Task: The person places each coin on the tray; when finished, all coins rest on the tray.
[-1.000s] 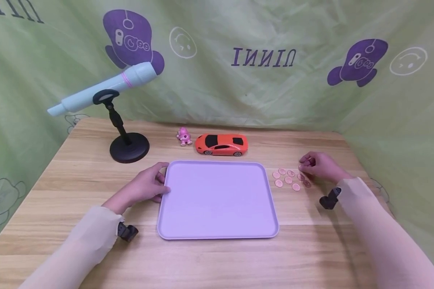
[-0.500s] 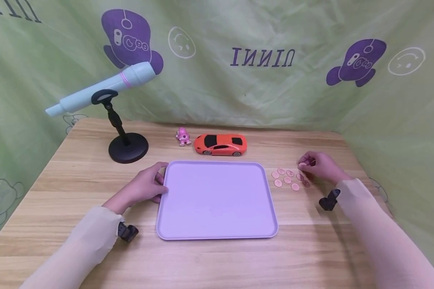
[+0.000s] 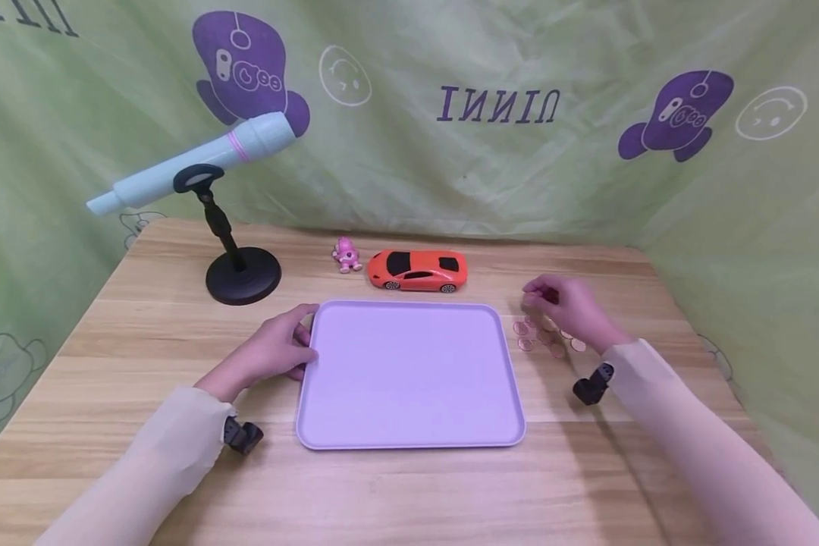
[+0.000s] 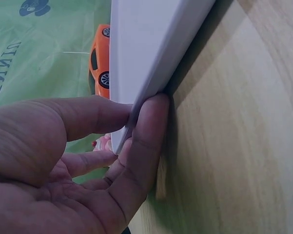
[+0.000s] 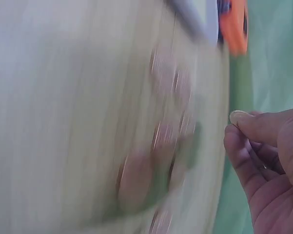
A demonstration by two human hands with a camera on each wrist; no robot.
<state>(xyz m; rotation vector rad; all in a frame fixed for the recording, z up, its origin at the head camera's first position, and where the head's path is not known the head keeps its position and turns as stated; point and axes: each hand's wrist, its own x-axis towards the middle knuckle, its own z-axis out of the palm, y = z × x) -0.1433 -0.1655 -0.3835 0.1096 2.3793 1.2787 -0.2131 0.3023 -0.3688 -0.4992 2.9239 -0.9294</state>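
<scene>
My left hand (image 3: pixel 276 345) grips the left edge of a lilac tray (image 3: pixel 409 379). The left wrist view has the thumb on the tray's rim (image 4: pixel 151 73) and the fingers curled against its outer side. My right hand (image 3: pixel 573 305) is raised over several pinkish copper coins (image 3: pixel 521 327) to the right of the tray. Its thumb and index finger pinch together at a coin (image 3: pixel 530 299), mostly hidden by the fingertips. In the right wrist view the coins (image 5: pixel 135 180) on the table are blurred, and the held one barely shows.
Behind the tray lie an orange toy car (image 3: pixel 418 271) and a small pink figurine (image 3: pixel 346 255). A light blue microphone (image 3: pixel 201 163) on a black stand (image 3: pixel 243 274) stands at the back left. A green printed curtain (image 3: pixel 491 174) hangs behind the wooden table.
The right hand lifted a coin off the table, then moved left with it, over the other coins towards the tray. The left hand has kept its place on the tray's edge.
</scene>
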